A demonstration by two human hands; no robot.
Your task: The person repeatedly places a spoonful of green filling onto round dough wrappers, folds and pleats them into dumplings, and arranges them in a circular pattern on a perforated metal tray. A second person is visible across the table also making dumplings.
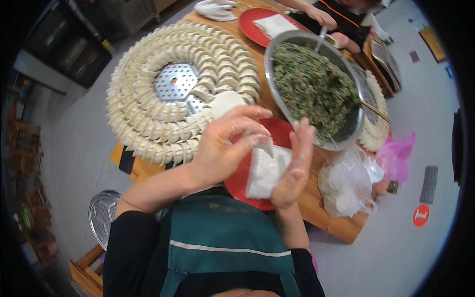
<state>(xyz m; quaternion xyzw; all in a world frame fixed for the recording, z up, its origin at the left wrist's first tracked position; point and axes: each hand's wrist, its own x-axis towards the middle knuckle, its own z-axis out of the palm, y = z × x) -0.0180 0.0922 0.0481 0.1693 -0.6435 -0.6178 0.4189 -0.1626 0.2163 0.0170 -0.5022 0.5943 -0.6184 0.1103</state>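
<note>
My left hand (226, 143), dusted with flour, pinches a small pale piece of dough (268, 149) between thumb and fingers. Most of that piece is hidden by the fingers. My right hand (297, 167) is raised opposite it, palm turned inward, with nothing visible in it. Beneath both hands a red plate (237, 183) bears a white square folded cloth or sheet (263, 176). Left of them is a large round perforated metal tray (175, 82), ringed with rows of folded dumplings (148, 128). A pale round of dough (227, 103) lies at its inner right side.
A steel bowl (271, 83) of chopped green filling (315, 85) stands ahead right. Across the table, a co-worker's hand (323, 18) holds a spoon (320, 39) in it. Plastic bags (343, 182) sit at the table's right edge. Another red plate (246, 26) lies farther off.
</note>
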